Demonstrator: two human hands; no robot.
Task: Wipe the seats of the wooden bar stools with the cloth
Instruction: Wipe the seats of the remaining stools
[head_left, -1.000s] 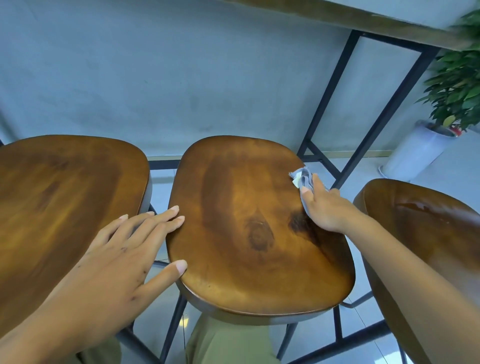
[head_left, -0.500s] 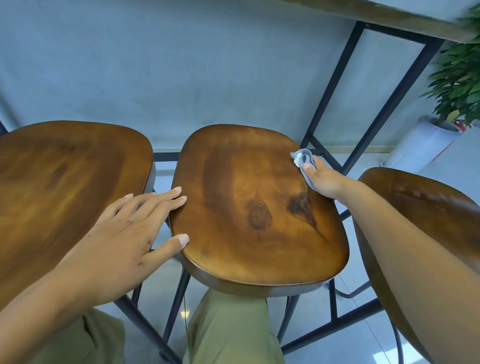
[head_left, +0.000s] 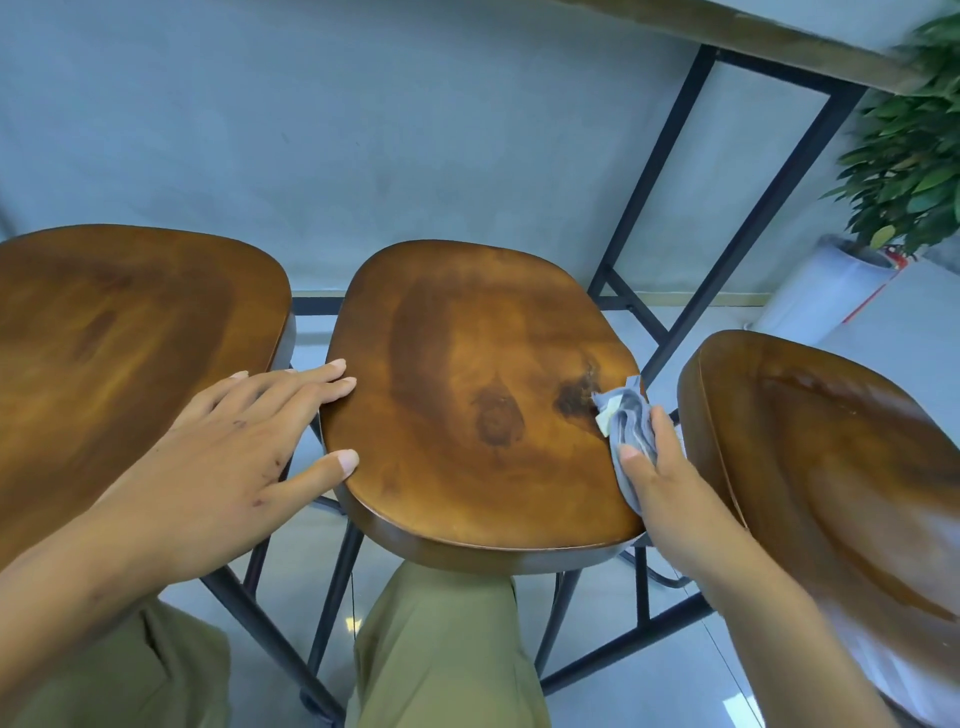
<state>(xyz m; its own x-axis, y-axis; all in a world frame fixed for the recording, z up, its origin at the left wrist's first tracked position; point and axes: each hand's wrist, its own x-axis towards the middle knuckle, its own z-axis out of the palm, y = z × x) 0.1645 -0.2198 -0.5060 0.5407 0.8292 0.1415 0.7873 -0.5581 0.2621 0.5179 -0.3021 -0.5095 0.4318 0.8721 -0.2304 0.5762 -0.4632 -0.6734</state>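
Observation:
Three wooden bar stools stand side by side. The middle stool seat (head_left: 467, 395) is glossy brown with dark knots. My right hand (head_left: 667, 483) presses a small grey cloth (head_left: 626, 423) onto that seat's right edge, fingers laid over it. My left hand (head_left: 234, 457) rests flat with straight fingers against the seat's left edge, thumb on the rim. The left stool seat (head_left: 114, 332) and the right stool seat (head_left: 831, 457) flank it.
A grey wall runs behind the stools. A black metal table frame (head_left: 675, 171) with a wooden top stands at the back right. A potted plant (head_left: 904, 156) in a white pot sits at the far right. My legs in olive trousers are below the middle stool.
My right hand has dragged the cloth from the far right corner of the middle seat toward me along its right edge. My left hand stays on the left rim.

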